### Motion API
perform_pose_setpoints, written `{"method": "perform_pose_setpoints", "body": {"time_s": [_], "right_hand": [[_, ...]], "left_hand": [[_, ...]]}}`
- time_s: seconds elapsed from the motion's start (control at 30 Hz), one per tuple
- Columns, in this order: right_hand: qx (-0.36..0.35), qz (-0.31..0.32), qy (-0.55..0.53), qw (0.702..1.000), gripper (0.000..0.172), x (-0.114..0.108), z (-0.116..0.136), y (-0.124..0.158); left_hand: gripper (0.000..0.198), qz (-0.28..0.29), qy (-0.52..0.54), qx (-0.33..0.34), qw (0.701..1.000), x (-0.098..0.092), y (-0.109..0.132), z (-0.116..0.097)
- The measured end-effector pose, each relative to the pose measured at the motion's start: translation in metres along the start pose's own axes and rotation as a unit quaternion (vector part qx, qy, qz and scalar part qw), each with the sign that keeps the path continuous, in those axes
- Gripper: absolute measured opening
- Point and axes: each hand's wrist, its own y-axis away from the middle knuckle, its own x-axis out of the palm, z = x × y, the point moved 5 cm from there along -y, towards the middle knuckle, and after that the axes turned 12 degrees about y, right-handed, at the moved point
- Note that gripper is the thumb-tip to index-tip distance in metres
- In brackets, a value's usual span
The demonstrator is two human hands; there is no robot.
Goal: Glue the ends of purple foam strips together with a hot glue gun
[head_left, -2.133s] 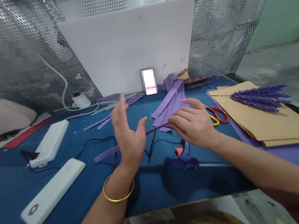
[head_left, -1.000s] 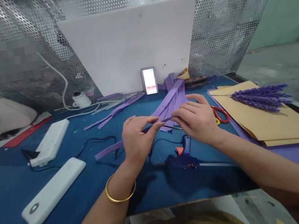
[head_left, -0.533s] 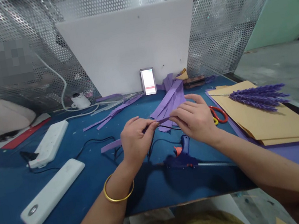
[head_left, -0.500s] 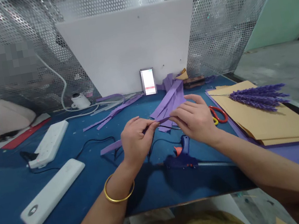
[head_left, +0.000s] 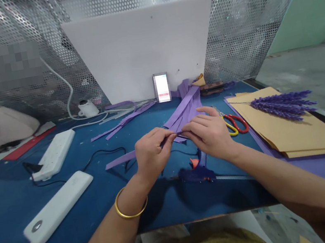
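Observation:
A purple paper strip (head_left: 120,160) runs through my left hand (head_left: 155,150), its loose end sticking out to the left. My left hand is closed in a pinch on it. My right hand (head_left: 210,132) pinches the same strip from the other side, so the fingertips of both hands almost meet. A thin dark stem shows partly beside the right fingers; how it meets the strip is hidden. Below the hands a blue glue gun (head_left: 197,174) lies on its side with a clear glue stick in it. Behind them lies a pile of purple strips (head_left: 184,109).
Scissors (head_left: 238,123) with red and yellow handles lie right of my right hand. Brown paper sheets (head_left: 296,131) carry a purple flower sprig (head_left: 285,106). White power strips (head_left: 58,207) and cables occupy the left side. A phone (head_left: 162,88) leans against a white board (head_left: 143,49).
My fingertips have drawn closer together on the strip. My right hand has shifted slightly left and down, uncovering more of the scissors. The strip's loose end reaches a little farther left.

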Motion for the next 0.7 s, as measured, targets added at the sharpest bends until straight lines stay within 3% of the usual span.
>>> {"method": "perform_pose_setpoints", "body": {"time_s": [0.5,0.7], "right_hand": [[0.004,-0.014,0.003,1.0,0.018,-0.0024,-0.0009,-0.0003],[-0.005,-0.019,0.006,1.0,0.019,-0.0046,0.0006,-0.0005]], "left_hand": [[0.013,-0.016,0.048,-0.011,0.999,-0.0003,-0.0007,0.0023],[0.006,-0.065,0.087,-0.049,0.993,-0.0024,-0.0004,0.0053]]}}
